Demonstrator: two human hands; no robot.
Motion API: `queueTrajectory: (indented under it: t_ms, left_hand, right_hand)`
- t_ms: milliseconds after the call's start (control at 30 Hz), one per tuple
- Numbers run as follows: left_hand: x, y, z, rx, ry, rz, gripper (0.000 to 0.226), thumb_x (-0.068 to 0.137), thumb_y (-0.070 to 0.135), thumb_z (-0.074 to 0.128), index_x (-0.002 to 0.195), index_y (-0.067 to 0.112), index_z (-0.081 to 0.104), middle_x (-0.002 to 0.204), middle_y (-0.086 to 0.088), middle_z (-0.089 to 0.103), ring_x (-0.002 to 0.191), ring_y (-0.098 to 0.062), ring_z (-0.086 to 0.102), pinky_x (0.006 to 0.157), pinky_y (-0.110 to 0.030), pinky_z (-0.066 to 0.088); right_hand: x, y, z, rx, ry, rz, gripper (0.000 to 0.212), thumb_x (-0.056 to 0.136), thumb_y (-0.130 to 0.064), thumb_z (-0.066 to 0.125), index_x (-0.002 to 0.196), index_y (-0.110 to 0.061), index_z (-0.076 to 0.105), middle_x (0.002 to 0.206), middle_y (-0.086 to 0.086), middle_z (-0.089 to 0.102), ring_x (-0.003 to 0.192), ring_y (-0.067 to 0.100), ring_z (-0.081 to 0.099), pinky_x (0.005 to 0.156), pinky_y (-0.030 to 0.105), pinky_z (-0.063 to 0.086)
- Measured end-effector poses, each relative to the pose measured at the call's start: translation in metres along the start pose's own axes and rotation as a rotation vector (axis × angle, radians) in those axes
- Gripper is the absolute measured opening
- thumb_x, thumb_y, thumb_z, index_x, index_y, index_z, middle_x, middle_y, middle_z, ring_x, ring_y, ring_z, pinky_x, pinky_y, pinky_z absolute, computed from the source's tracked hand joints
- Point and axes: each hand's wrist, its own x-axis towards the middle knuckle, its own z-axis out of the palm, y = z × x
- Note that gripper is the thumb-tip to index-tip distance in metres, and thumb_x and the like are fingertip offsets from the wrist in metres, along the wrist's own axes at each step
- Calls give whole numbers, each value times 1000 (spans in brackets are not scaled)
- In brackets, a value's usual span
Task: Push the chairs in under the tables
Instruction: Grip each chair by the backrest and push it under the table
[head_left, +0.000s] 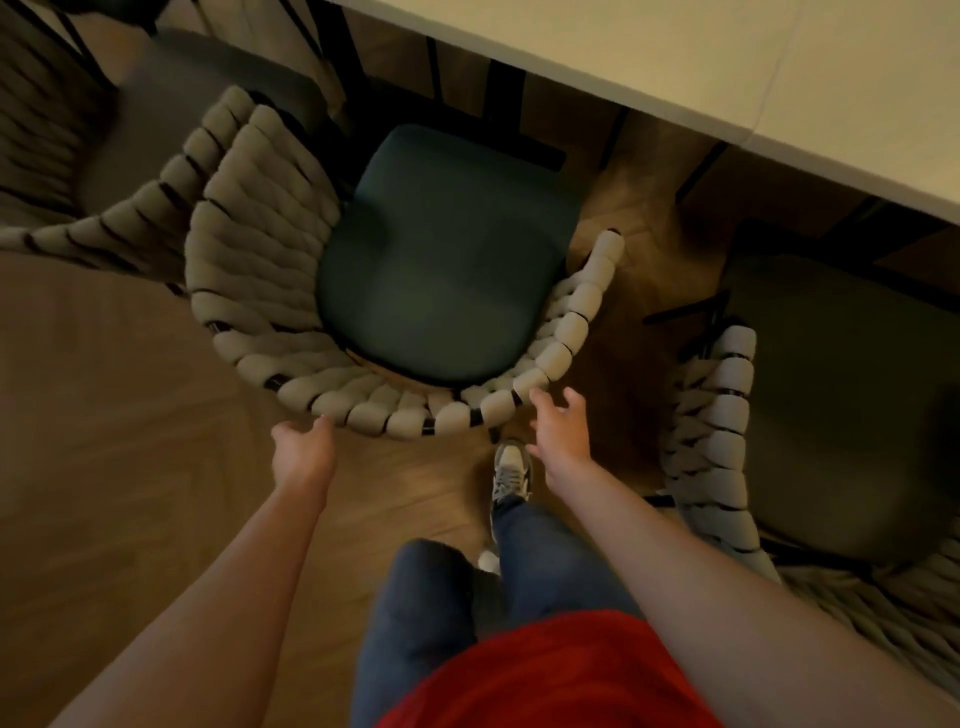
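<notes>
The middle chair (447, 280), with a dark green seat and a woven grey back, stands in the centre of the view; its far front edge is just at the edge of the pale table (727, 67), not under it. The left hand (301, 452) touches the near rim of the back with its fingertips, fingers relaxed and holding nothing. The right hand (561, 431) is just beside the rim, fingers spread, also gripping nothing. Another chair (831, 415) stands to the right, and a third (104, 171) at the far left. A grey shoe (511, 470) rests on the wooden floor (130, 415).
</notes>
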Motion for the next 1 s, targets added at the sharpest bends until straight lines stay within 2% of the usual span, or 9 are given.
queueTrajectory:
  t_ms: [133, 367, 500, 567, 700, 833, 1000]
  left_hand:
    - [41, 25, -19, 30, -1, -23, 69, 91, 46, 54, 148, 23, 23, 134, -16, 52, 112, -36, 57, 98, -54, 48]
    - [116, 74, -53, 146, 30, 37, 65, 96, 42, 51, 148, 16, 21, 134, -20, 50, 113, -40, 55, 96, -53, 49]
    - [168, 105, -78, 208, -41, 73, 65, 92, 49, 55, 142, 12, 35, 128, -15, 56, 105, -36, 59, 92, -52, 52]
    - [183, 115, -90, 276, -75, 122, 65, 92, 47, 57, 142, 12, 35, 128, -16, 55, 105, -37, 60, 89, -51, 53]
    - [204, 135, -105, 368, -131, 249, 67, 92, 47, 61, 143, 13, 34, 136, -18, 51, 114, -39, 56, 94, -51, 50]
    - [221, 154, -111, 365, -221, 293, 83, 84, 50, 69, 149, 26, 23, 142, -16, 46, 118, -41, 54, 95, -56, 51]
    - [234, 156, -118, 361, -306, 304, 79, 86, 35, 72, 147, 33, 21, 143, -12, 46, 119, -38, 54, 91, -59, 52]
  right_hand:
    - [8, -12, 17, 72, 79, 30, 62, 99, -35, 56, 153, -28, 27, 150, 11, 43, 134, 34, 46, 107, 53, 45]
    - [5, -3, 51, 232, 277, 22, 64, 97, -28, 60, 153, -25, 29, 148, 11, 46, 131, 32, 50, 106, 52, 46]
    - [-1, 7, 88, 330, 416, 22, 69, 95, -21, 65, 153, -25, 28, 147, 10, 46, 131, 31, 49, 108, 49, 44]
    - [-2, 12, 104, 381, 470, 16, 73, 93, -15, 66, 154, -25, 28, 148, 10, 46, 133, 30, 47, 110, 48, 42]
    - [-5, 18, 127, 430, 521, 6, 79, 91, -12, 67, 156, -27, 24, 150, 10, 44, 135, 29, 46, 111, 50, 41]
    - [-4, 18, 136, 449, 537, -22, 86, 89, -2, 68, 157, -25, 20, 152, 9, 42, 138, 28, 43, 111, 45, 40]
    - [-5, 17, 135, 457, 544, -17, 81, 91, 4, 62, 156, -23, 23, 152, 12, 41, 138, 30, 42, 108, 45, 40]
